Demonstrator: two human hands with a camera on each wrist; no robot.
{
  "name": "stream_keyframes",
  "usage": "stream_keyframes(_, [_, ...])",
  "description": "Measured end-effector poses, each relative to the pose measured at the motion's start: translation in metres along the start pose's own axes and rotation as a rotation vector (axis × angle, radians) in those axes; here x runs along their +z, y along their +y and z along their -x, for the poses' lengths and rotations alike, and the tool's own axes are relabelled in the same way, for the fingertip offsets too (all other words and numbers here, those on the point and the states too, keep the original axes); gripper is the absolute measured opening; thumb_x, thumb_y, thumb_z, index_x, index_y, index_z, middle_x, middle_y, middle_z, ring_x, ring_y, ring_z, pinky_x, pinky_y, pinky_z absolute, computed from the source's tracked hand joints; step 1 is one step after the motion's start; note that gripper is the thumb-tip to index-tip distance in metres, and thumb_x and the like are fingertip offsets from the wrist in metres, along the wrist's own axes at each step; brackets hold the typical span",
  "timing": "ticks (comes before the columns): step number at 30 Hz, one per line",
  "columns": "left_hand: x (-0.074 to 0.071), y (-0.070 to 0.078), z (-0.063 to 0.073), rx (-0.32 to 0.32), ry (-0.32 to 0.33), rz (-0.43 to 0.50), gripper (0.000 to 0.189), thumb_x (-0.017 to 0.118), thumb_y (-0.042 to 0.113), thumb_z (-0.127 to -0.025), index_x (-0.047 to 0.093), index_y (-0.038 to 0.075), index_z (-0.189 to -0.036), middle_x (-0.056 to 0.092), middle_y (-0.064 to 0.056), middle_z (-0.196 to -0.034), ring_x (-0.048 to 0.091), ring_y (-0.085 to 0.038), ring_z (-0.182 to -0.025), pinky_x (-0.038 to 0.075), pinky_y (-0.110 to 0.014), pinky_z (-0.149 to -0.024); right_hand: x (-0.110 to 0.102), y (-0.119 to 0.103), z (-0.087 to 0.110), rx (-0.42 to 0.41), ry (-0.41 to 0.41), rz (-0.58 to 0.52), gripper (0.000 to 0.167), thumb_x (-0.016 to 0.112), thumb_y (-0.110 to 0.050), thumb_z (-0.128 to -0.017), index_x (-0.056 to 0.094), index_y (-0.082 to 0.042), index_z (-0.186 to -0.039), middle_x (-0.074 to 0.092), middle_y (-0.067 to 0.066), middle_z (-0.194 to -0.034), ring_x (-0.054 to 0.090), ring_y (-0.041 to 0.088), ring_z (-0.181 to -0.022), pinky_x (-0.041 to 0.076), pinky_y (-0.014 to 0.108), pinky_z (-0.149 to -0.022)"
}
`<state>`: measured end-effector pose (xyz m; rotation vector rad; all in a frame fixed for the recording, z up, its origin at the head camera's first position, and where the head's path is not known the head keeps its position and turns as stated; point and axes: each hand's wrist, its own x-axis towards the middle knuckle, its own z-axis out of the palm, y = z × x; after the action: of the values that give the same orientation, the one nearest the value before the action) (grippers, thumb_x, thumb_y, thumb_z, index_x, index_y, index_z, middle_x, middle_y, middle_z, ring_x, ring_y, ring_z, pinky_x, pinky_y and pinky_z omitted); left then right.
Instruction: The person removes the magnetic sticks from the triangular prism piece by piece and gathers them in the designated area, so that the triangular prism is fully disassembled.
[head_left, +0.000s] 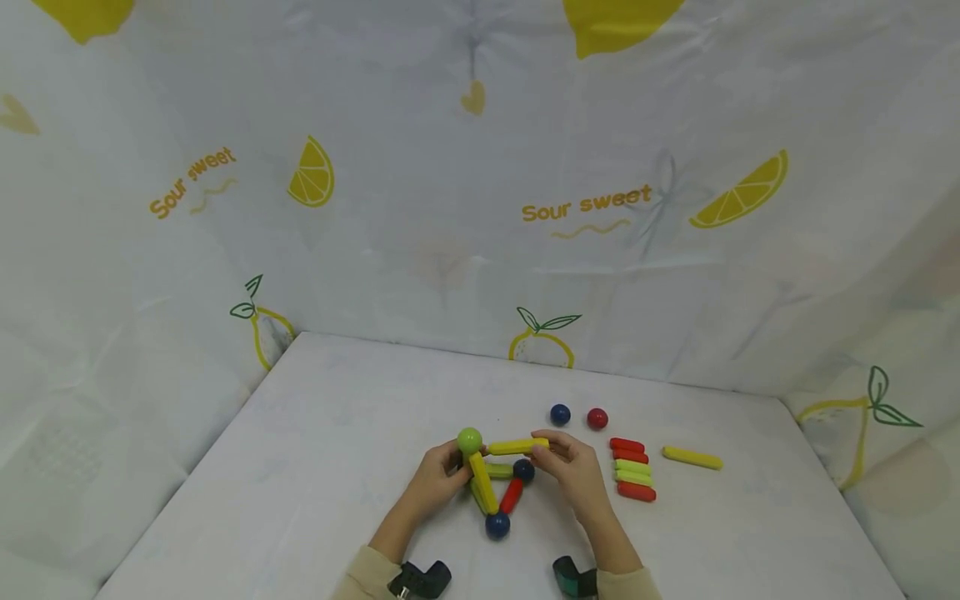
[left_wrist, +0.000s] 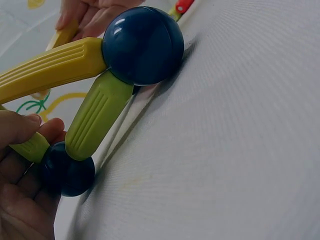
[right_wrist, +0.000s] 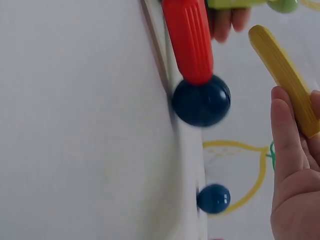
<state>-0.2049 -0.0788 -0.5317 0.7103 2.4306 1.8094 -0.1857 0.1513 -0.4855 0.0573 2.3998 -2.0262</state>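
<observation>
A frame of coloured rods and balls stands on the table, with a light green ball [head_left: 469,440] at its top. A yellow rod [head_left: 484,483] slopes from that ball to the front blue ball [head_left: 497,525]. From there a red rod [head_left: 512,497] runs to another blue ball [head_left: 523,470]. At the left corner, my left hand [head_left: 438,479] grips a light green rod [left_wrist: 32,148] beside a blue ball [left_wrist: 67,170]. My right hand [head_left: 573,467] pinches the right end of a loose yellow rod [head_left: 517,447], whose free end points toward the light green ball.
Right of my right hand lies a row of several short red and light green rods [head_left: 633,469]. Another yellow rod [head_left: 692,457] lies farther right. Behind my right hand sit a loose blue ball [head_left: 560,415] and a red ball [head_left: 597,418]. A lemon-print cloth [head_left: 420,275] hangs behind the table.
</observation>
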Motion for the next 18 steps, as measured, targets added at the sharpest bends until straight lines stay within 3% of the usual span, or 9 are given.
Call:
stream_keyframes(10, [0.000,-0.001,0.000,0.023,-0.002,0.006,0.028,0.056,0.005,-0.093,0.059,0.003,-0.121,0.067,-0.002,-0.118,0.056,-0.016,-0.120,0.041,-0.027,-0.106,-0.054,0.003,0.007,0.084,0.121,0.121,0.046,0.070,-0.028,-0.086,0.060,-0.005,-0.124,0.064,0.014,-0.119,0.067,0.008,-0.094,0.054,0.018,-0.081])
stream_keyframes(14, [-0.002,-0.002,0.000,0.049,-0.011,0.024,0.030,0.056,0.009,-0.094,0.058,0.001,-0.123,0.067,-0.002,-0.119,0.056,-0.016,-0.120,0.041,-0.025,-0.106,-0.079,0.004,0.011,0.069,0.172,0.177,0.050,0.068,-0.035,-0.086,0.058,-0.004,-0.125,0.066,0.014,-0.117,0.067,0.007,-0.091,0.053,0.013,-0.076])
stream_keyframes(18, [-0.002,-0.002,0.000,0.046,-0.020,0.035,0.031,0.055,0.009,-0.094,0.057,0.000,-0.124,0.067,-0.003,-0.119,0.056,-0.016,-0.120,0.040,-0.023,-0.105,-0.102,0.011,0.016,0.075,0.238,0.215,0.054,0.066,-0.042,-0.086,0.057,-0.007,-0.126,0.065,0.009,-0.118,0.063,-0.004,-0.088,0.051,0.007,-0.075])
